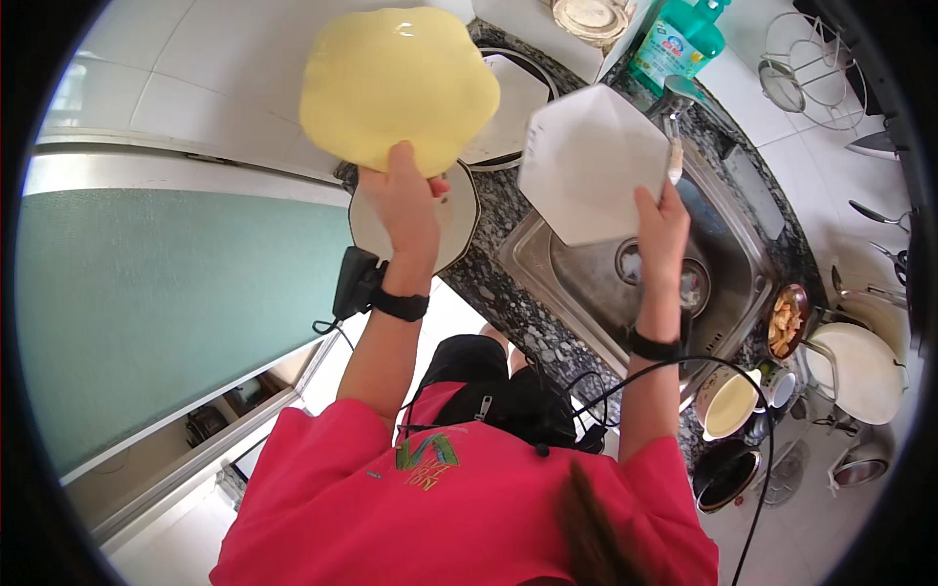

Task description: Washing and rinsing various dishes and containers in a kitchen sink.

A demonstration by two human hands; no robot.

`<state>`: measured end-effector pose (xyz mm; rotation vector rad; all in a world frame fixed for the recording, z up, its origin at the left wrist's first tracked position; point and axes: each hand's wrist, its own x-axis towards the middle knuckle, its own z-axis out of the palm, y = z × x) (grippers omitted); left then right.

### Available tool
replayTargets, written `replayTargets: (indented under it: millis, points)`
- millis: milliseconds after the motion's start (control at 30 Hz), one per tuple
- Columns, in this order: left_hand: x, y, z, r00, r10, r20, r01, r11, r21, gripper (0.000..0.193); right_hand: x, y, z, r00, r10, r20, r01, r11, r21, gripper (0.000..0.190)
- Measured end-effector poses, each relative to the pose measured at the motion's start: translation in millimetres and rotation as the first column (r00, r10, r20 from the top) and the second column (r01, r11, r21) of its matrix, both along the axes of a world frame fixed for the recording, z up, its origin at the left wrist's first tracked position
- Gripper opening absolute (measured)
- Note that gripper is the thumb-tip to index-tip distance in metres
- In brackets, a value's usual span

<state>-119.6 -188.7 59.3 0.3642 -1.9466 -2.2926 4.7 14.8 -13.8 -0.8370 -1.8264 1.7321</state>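
Note:
My left hand (pixel 407 201) grips the near edge of a yellow plate (pixel 399 88) with a wavy rim, thumb on its face. Below that hand, a pale dish with a dark rim (pixel 458 220) sits on the granite counter. With its fingers at the lower right edge, my right hand (pixel 659 227) holds a white polygonal plate (pixel 590 165), raised over the left part of the steel sink (pixel 586 286). Between the two held plates, another white plate (pixel 516 102) lies in a round dark-rimmed dish, partly hidden by the yellow plate.
A faucet (pixel 678 95) and a green detergent bottle (pixel 678 44) stand behind the sink. To the right are a bowl of food (pixel 786 322), a yellow-lined pot (pixel 729 403), cups and pans. A black cable (pixel 766 469) runs from my right wrist. A frosted panel (pixel 190 308) is at left.

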Motion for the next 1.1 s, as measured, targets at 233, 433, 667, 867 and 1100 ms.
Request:
replayTargets:
  millis: [233, 433, 667, 867, 1100]
  points:
    - [-22, -26, -5, 0.996, -0.078, 0.043, 0.079, 0.997, -0.020, 0.021, -101, -24, -47, 0.989, 0.017, -0.144, -0.049, 0.975, -0.218, 0.029]
    - [-33, -27, -18, 0.984, -0.129, 0.122, 0.135, 0.990, -0.037, 0.020, -145, -45, -68, 0.999, 0.038, -0.021, -0.042, 0.975, -0.220, 0.029]
    - [-41, -15, -35, 0.953, -0.230, 0.197, 0.235, 0.972, 0.002, 0.013, -156, -42, -64, 0.842, 0.202, 0.500, -0.307, 0.942, 0.137, 0.045]
    - [-46, 12, -56, 0.884, -0.334, 0.327, 0.301, 0.942, 0.148, 0.011, -138, -44, -51, 0.762, 0.094, 0.640, -0.431, 0.812, 0.394, 0.046]
    - [-40, 56, -96, 0.832, -0.361, 0.422, 0.214, 0.910, 0.355, 0.020, -85, -25, -68, 0.909, 0.075, 0.410, -0.208, 0.934, 0.290, 0.043]
